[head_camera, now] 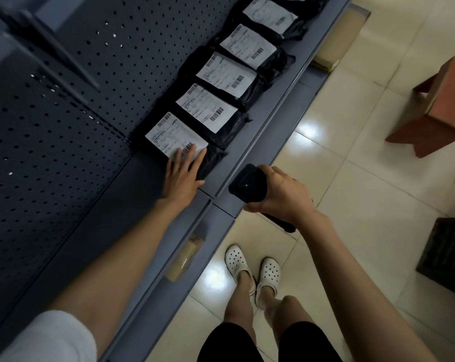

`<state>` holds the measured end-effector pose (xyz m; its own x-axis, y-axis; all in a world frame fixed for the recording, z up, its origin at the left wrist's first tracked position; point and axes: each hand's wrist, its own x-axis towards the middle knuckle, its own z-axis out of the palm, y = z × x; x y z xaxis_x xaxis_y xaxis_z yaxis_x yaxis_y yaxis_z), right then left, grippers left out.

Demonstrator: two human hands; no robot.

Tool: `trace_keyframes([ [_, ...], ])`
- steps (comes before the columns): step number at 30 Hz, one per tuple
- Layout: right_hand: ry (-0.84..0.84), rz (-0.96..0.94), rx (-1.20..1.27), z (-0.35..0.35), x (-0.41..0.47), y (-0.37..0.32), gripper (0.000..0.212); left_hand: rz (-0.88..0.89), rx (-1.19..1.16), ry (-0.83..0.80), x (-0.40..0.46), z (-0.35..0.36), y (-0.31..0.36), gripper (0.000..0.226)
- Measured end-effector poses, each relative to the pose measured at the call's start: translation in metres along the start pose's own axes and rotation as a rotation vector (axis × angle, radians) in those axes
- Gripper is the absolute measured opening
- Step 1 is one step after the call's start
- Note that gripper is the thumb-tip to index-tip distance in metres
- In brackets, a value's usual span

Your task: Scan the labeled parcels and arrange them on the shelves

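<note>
The black plastic mailer bag with a white printed label (180, 150), nearest of a row on the grey metal shelf (231, 165), looks light, soft and slippery, so I press my flat left hand (183, 176) on it while my right hand (283, 194) grips the black handheld scanner (247, 184).

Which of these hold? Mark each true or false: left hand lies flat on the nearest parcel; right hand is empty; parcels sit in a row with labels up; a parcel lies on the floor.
1. The left hand lies flat on the nearest parcel: true.
2. The right hand is empty: false, it grips a black scanner.
3. Parcels sit in a row on the shelf, labels up: true.
4. A parcel lies on the floor: false, none shows there.
</note>
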<state>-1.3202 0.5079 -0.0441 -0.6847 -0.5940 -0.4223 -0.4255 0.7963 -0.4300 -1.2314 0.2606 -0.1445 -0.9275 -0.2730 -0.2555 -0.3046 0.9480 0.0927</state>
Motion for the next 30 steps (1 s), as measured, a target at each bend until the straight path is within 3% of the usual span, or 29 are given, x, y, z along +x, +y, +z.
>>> trace_keyframes([
  [7,-0.011,-0.069,-0.031,-0.014,-0.012,-0.006,0.089,-0.06,-0.022,-0.078,-0.025,-0.02,0.018,0.076],
  [15,-0.087,-0.214,-0.093,-0.029,-0.052,-0.01,0.084,-0.225,-0.199,0.065,-0.136,-0.025,0.04,0.063],
  [24,-0.205,-0.533,-0.199,-0.022,-0.117,-0.064,0.09,-0.627,-0.3,0.283,-0.31,-0.023,0.079,0.055],
  [30,-0.34,-0.828,-0.292,0.02,-0.173,-0.13,0.097,-0.928,-0.288,0.417,-0.455,-0.011,0.092,0.062],
])
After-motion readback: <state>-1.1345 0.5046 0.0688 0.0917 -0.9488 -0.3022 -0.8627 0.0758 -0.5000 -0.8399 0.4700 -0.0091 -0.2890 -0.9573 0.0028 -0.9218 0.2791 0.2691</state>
